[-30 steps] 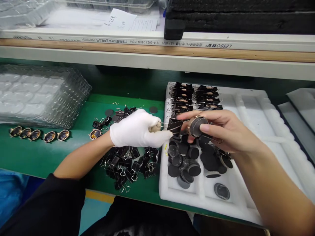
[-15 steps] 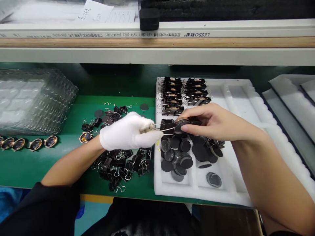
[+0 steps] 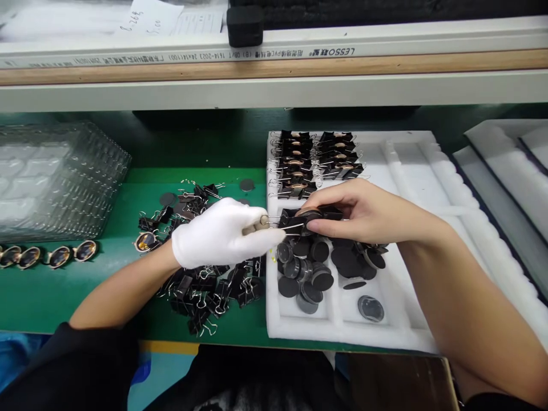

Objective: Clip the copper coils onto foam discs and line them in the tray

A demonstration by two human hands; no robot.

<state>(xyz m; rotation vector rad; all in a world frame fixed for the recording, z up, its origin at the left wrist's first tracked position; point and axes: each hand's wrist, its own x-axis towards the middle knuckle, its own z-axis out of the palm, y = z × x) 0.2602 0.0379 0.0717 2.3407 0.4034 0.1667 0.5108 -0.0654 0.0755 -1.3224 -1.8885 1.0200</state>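
Observation:
My left hand [image 3: 222, 233], in a white glove, pinches the wire handles of a black binder clip [image 3: 287, 221] over the left edge of the white foam tray [image 3: 411, 171]. The fingers of my bare right hand [image 3: 363, 212] are closed round a round black disc piece [image 3: 309, 217] held at the clip's jaws. Below both hands, several loose black discs [image 3: 317, 268] lie in the tray's front pockets. Rows of clipped pieces [image 3: 312, 162] fill the tray's back left pockets.
A heap of black binder clips [image 3: 209, 285] lies on the green mat [image 3: 64, 285] under my left wrist. Gold-rimmed round pieces [image 3: 55, 255] sit in a row at the left, before a stack of clear blister trays [image 3: 51, 177]. A shelf edge [image 3: 274, 91] runs overhead; more foam trays [image 3: 514, 171] are at the right.
The view has shifted, so everything sits further left in the frame. My right hand has turned the disc piece flatter and brought it against the clip held by my left hand.

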